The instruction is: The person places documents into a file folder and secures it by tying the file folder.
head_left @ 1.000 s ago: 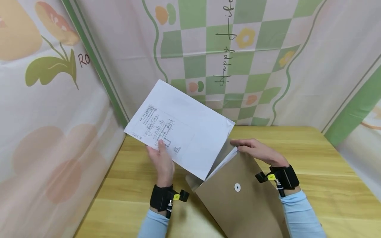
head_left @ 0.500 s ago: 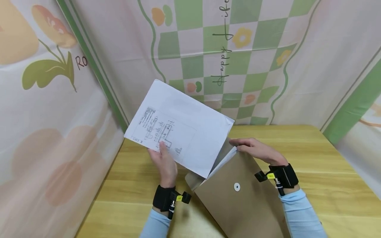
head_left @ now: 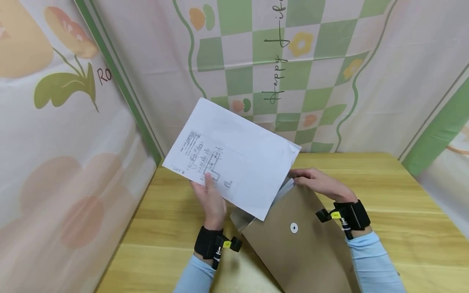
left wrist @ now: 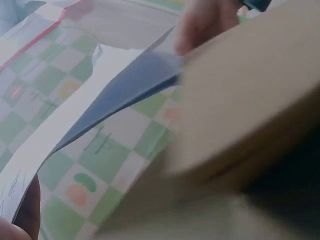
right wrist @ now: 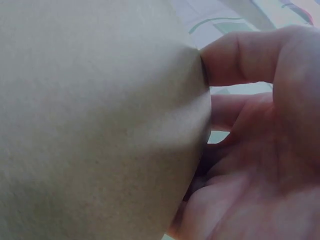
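Observation:
My left hand [head_left: 212, 203] pinches a stack of white paper sheets [head_left: 253, 150] by its lower left edge, thumb on top. A technical drawing is printed on the top sheet. The stack's near corner overlaps the mouth of a brown kraft paper envelope [head_left: 304, 244], which has a white round button on its front. My right hand [head_left: 322, 185] grips the envelope's upper right edge. In the right wrist view its thumb and fingers curl round the side of the envelope [right wrist: 110, 120]. More white paper shows in the envelope's mouth. How deep it goes is hidden.
A wooden table [head_left: 168, 228] lies under both hands. Behind it hangs a patterned curtain [head_left: 242, 57] with green checks, and another curtain [head_left: 73, 162] closes off the left side. A black camera strap [head_left: 353, 215] sits on each wrist.
The left hand and its paper stack have shifted slightly right, and the stack now covers more of the envelope's mouth. The right hand keeps its grip on the envelope.

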